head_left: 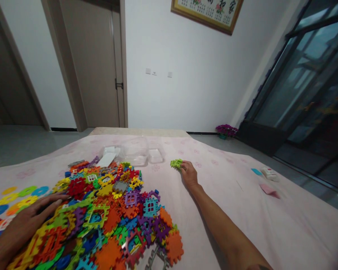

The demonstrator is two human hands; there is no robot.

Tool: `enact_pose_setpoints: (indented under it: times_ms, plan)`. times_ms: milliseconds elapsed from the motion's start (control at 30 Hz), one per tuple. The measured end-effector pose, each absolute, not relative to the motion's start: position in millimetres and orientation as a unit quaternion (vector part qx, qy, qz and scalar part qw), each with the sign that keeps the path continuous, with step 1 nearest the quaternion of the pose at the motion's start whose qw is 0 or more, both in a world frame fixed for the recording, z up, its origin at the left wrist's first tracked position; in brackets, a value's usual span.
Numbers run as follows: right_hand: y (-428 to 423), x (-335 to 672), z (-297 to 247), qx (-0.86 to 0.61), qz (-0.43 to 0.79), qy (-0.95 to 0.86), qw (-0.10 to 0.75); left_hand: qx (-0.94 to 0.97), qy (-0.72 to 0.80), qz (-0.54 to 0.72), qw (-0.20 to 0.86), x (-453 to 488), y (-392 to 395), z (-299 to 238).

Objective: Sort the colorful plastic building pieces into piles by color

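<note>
Standing here by the bed, one head view is all there is to go on. A small green clump of tiles [176,163] sits on the pink sheet [242,217], out past the big pile of colourful tiles [112,217] and just right of the clear plastic containers [135,153]. The right hand [189,173] is stretched all the way out to it, arm long across the sheet, with the fingertips [183,165] right up against the clump's right edge. The fingers are curled a bit, but honestly I can't tell from here if they're pinching it or just touching it.

The left hand [30,221] is well apart from the clump, down at the near left. It's lying flat and spread, palm down, on the left side of the pile, holding nothing. A row of round discs [14,198] lies just beyond it toward the left edge.

Room-wise, the right half of the sheet is mostly bare fabric around the outstretched arm. Far right there's a blue card [256,171], a small white box [269,174] and a pink card [268,189] near the bed's edge. The containers sit close to the far edge, with grey floor [30,144] behind and a purple flower pot [227,130] by the wall.
</note>
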State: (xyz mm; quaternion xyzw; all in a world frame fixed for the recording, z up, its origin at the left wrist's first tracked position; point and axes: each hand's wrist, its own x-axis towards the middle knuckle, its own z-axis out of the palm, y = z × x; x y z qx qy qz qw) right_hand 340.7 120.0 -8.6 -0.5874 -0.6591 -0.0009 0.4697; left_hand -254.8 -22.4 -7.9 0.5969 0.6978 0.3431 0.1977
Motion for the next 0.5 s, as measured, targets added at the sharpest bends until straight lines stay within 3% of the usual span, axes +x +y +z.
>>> enact_pose_setpoints:
  times_ms: [233,500]
  plan:
    - [114,327,-2,-0.623,-0.043,-0.645,0.439,0.582,0.7,0.354,0.215,-254,-23,-9]
    - [119,218,13,-0.505,0.074,-0.772,0.378,0.574,0.707,0.356,0.211,-242,-29,5]
